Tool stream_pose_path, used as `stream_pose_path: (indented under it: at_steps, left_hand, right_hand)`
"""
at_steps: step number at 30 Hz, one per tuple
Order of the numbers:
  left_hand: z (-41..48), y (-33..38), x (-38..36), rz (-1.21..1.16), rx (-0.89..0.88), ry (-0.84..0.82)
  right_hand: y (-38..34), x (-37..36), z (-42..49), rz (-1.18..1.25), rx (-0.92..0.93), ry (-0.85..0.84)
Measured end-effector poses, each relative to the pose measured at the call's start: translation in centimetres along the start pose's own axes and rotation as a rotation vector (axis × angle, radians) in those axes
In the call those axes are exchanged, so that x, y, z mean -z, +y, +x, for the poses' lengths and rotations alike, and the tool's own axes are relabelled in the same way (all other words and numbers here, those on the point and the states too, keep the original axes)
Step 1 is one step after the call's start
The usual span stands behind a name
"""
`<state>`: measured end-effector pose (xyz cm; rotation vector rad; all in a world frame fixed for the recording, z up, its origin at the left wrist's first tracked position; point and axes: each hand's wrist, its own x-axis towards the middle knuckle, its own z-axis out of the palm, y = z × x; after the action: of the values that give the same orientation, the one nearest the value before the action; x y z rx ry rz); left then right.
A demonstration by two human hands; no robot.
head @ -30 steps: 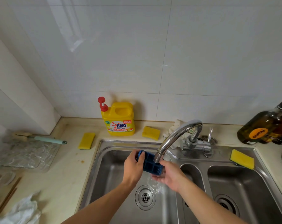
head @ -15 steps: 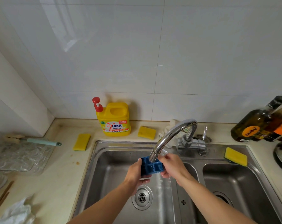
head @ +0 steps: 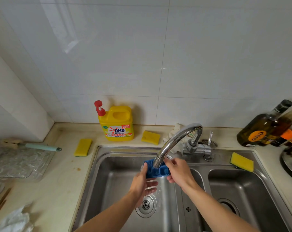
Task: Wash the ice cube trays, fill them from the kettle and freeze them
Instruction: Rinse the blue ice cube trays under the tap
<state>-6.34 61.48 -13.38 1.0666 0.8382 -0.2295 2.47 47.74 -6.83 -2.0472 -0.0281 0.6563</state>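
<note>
1. Left hand [head: 141, 180] changed most since half a second ago. Its fingers were tucked up under the tray, and now they reach out fairly straight below it, with water running over them.
2. Blue ice cube tray [head: 156, 170] has hardly shifted in that half second. A second ago it was tipped up; now it sits roughly level, compartments up, right under the faucet [head: 175, 139] spout and over the left sink basin [head: 111, 181].
3. Left hand pose: the thumb stands up along the tray's left end and touches it. The fingers are loose and nearly straight beneath; I can't tell if they touch the underside.
4. Right hand [head: 179, 173] pose: the back of the hand faces me and the fingers are curled round the tray's right end, gripping it. One digit is up on the rim just beside the spout tip. I see the same grip as half a second ago.
5. Both forearms come in from the bottom edge and meet at the tray, above the drain [head: 146, 205].
6. Water spills off the tray toward that drain.
7. On the counter, the yellow OMO detergent bottle [head: 116, 124] stands against the wall. The left sponge [head: 83, 147] and middle sponge [head: 150, 137] lie either side of it. The right sponge [head: 241, 161] sits on the sink rim. None of these have moved.
</note>
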Motion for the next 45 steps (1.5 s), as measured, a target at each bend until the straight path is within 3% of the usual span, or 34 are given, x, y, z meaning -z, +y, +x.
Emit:
stream_pose_path:
  at_steps: [5,10,15,21,27,31,40,45]
  left_hand:
    - [-0.4,0.0,-0.7,-0.098,-0.071,-0.019]
    - [-0.4,1.0,-2.7,-0.375,-0.009,0.059]
    - [0.0,2.1,-2.7,-0.421,-0.023,0.167]
    - [0.2,2.5,-0.3,0.058,-0.25,0.204]
    - [0.1,3.2,0.0,0.526,-0.394,0.264]
    - [0.3,3.3,0.0,0.612,-0.395,0.278]
    - [0.8,3.3,1.2,0.491,-0.255,0.223]
    - [0.8,3.4,0.9,0.624,-0.302,0.153]
  right_hand:
    - [-0.3,-0.4,-0.3,0.074,0.019,0.046]
    - [0.0,-2.2,-1.2,0.197,0.074,0.137]
    - [0.7,-3.4,-1.3,0.205,0.061,0.101]
    - [2.0,-2.6,-0.2,0.1,-0.059,-0.115]
    - [2.4,-3.5,0.0,-0.002,-0.145,-0.153]
    - [2.5,-4.2,-0.1,-0.074,-0.089,-0.168]
    - [1.7,-2.8,0.5,-0.017,-0.092,-0.162]
    - [1.6,-3.1,0.9,-0.091,-0.092,-0.13]
